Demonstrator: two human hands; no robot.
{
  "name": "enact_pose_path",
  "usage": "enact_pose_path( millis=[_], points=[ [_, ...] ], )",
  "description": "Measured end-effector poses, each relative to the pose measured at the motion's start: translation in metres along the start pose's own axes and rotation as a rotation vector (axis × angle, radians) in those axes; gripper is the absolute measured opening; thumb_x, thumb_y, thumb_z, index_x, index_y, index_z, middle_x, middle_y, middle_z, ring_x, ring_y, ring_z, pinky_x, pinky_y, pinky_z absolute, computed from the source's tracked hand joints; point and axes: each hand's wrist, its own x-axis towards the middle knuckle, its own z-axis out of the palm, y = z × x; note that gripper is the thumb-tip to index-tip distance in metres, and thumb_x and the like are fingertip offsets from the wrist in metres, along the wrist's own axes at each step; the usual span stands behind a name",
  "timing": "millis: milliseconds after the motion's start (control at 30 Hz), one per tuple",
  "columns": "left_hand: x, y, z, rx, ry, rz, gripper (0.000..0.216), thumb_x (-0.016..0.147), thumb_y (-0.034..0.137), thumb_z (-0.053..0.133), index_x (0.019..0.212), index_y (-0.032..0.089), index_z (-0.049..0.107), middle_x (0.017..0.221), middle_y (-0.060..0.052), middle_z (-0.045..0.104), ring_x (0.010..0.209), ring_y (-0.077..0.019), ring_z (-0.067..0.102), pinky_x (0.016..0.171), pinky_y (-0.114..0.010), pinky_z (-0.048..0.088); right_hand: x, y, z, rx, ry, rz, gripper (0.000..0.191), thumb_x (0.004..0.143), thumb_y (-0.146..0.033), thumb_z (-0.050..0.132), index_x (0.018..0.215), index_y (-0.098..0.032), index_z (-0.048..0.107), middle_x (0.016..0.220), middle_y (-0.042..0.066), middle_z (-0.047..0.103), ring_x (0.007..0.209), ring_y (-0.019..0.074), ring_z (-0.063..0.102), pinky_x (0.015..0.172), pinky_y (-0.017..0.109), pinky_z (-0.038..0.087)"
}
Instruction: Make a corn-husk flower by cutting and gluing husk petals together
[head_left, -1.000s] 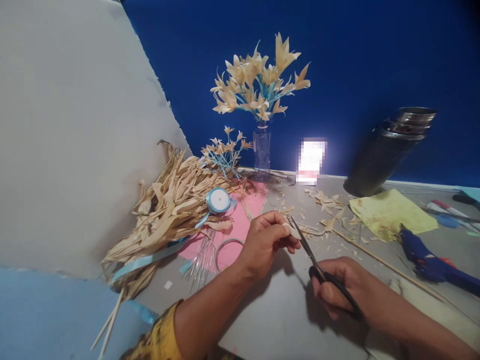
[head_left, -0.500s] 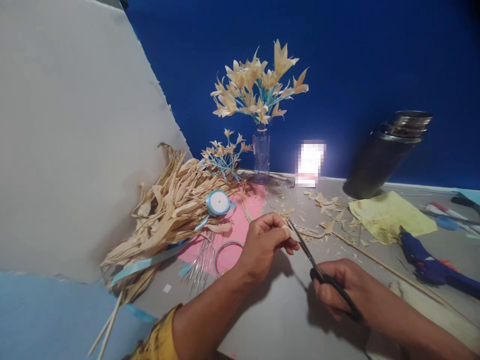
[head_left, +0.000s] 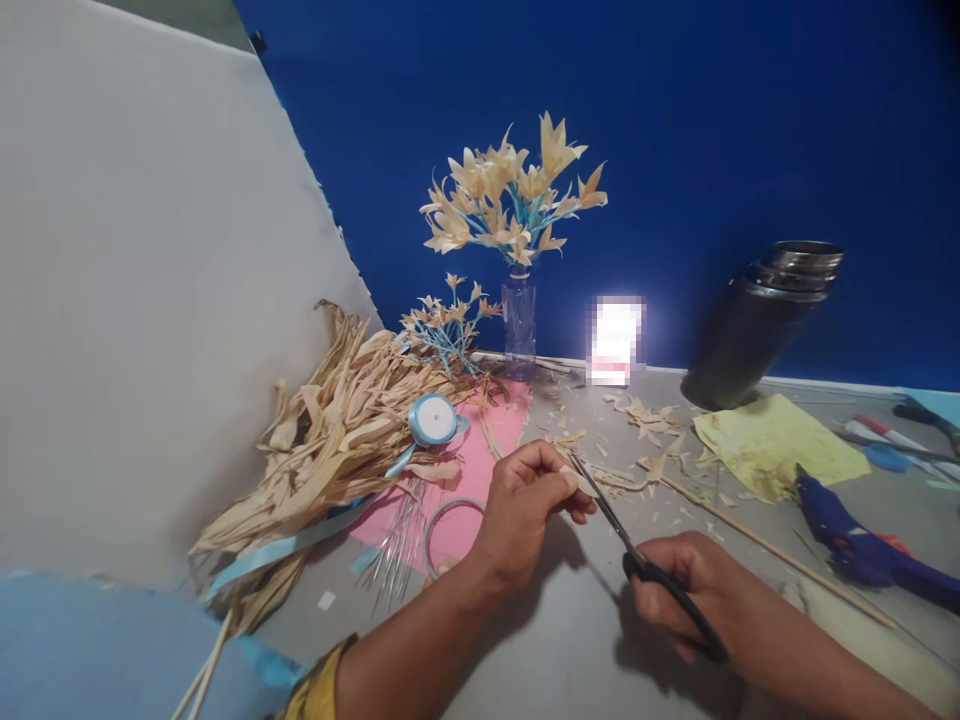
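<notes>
My left hand [head_left: 525, 505] pinches a small pale piece of dried husk [head_left: 576, 481] between thumb and fingers, just above the grey table [head_left: 570, 640]. My right hand [head_left: 679, 590] is closed through the black handles of a pair of scissors [head_left: 630, 545]. The blades reach up and left and meet the husk piece at my left fingertips.
A heap of dried husks [head_left: 337, 430] with a blue ribbon spool [head_left: 433, 419] lies left, on pink paper [head_left: 480, 460] with thin wires [head_left: 401, 535]. Behind stand a bottle of husk flowers [head_left: 517, 215] and a dark flask [head_left: 757, 325]. Right: yellow paper [head_left: 776, 445], a stick [head_left: 757, 540], a blue glue gun [head_left: 855, 535].
Both hands hold nearly the same pose, sliding slightly down in view as the camera tilts up. The scissors stay against the husk piece.
</notes>
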Motion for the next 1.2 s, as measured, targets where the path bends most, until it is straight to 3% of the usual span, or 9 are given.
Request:
enact_pose_path(
  millis=[267,400,533,733,900,1033,1200],
  points=[
    [0.0,-0.001,0.0,-0.026,-0.023,-0.022,0.014,0.069,0.022,0.071,0.066,0.017,0.059,0.061,-0.002,0.067,0.058,-0.0148,0.064,0.056,-0.025,0.047,0.002,0.002,-0.002,0.006,0.069,-0.037,0.049,0.081,-0.056,0.065,0.053,-0.02,0.047,0.047,-0.003,0.048,0.048,0.0103,0.038,0.049,0.024,0.029],
    [-0.002,-0.004,0.001,-0.043,-0.041,-0.121,0.015,0.069,0.023,0.073,0.07,0.017,0.059,0.063,-0.002,0.068,0.058,-0.0137,0.063,0.056,-0.024,0.045,0.004,0.001,-0.002,0.146,0.286,-0.126,0.032,0.074,-0.049,0.076,0.075,-0.02,0.062,0.064,-0.002,0.062,0.058,0.0139,0.053,0.054,0.024,0.042],
    [-0.005,-0.009,0.004,-0.034,-0.086,-0.216,0.018,0.07,0.025,0.076,0.073,0.017,0.06,0.066,-0.001,0.068,0.057,-0.0117,0.061,0.055,-0.022,0.044,0.001,-0.001,-0.003,0.198,0.499,-0.14,0.034,0.071,-0.043,0.079,0.092,-0.021,0.065,0.078,0.002,0.07,0.065,0.0185,0.062,0.057,0.028,0.049],
    [-0.01,-0.013,0.01,0.052,-0.166,-0.204,0.023,0.07,0.027,0.08,0.067,0.015,0.061,0.061,-0.001,0.064,0.055,-0.0098,0.057,0.058,-0.023,0.044,-0.003,-0.005,-0.004,0.151,0.547,-0.18,0.027,0.073,-0.041,0.075,0.086,-0.02,0.065,0.073,0.001,0.069,0.064,0.0174,0.06,0.057,0.027,0.05],
    [-0.011,-0.024,0.013,-0.04,-0.173,-0.263,0.033,0.064,0.033,0.087,0.081,0.015,0.064,0.072,-0.003,0.069,0.057,-0.0121,0.06,0.053,-0.023,0.044,0.0,-0.005,-0.001,0.174,0.623,-0.199,0.03,0.073,-0.045,0.074,0.084,-0.019,0.063,0.067,-0.001,0.066,0.062,0.0164,0.057,0.058,0.026,0.047],
    [-0.011,-0.028,0.014,-0.053,-0.121,-0.255,0.028,0.065,0.029,0.085,0.073,0.015,0.063,0.067,-0.001,0.063,0.057,-0.0104,0.057,0.054,-0.022,0.041,0.001,-0.005,0.001,0.177,0.587,-0.181,0.032,0.072,-0.046,0.075,0.083,-0.019,0.062,0.065,-0.002,0.062,0.059,0.0149,0.053,0.055,0.025,0.043],
    [-0.008,-0.017,0.01,-0.012,-0.096,-0.138,0.011,0.066,0.02,0.072,0.066,0.016,0.061,0.067,-0.001,0.063,0.059,-0.0113,0.055,0.058,-0.025,0.041,0.002,-0.005,0.0,0.052,0.253,-0.163,0.036,0.078,-0.052,0.069,0.072,-0.019,0.057,0.062,-0.003,0.05,0.058,0.0126,0.042,0.053,0.024,0.034]
  ],
)
